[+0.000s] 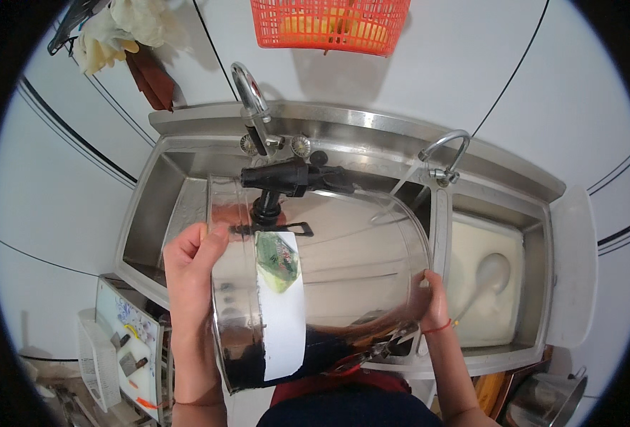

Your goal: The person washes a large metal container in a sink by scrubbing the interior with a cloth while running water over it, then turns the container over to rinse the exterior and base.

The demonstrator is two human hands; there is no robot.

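A large clear cylindrical drink dispenser (352, 267) lies on its side above the left basin of the steel sink. My left hand (192, 256) grips its left rim, thumb at the edge. At the other end my right hand (432, 301) holds the rounded edge, with a red cord on the wrist. A black plastic spigot (293, 179) sticks up from the dispenser wall, and a white paper label (283, 325) with a green print runs beside it. Through the clear wall the basin shows faintly.
Two chrome faucets (251, 96) (448, 144) stand behind the basins. A ladle (494, 272) rests in whitish liquid in the right basin (539, 299). A red plastic basket (331, 45) hangs above. Knives (131, 364) lie on a board at lower left; a metal pot (544, 400) is at lower right.
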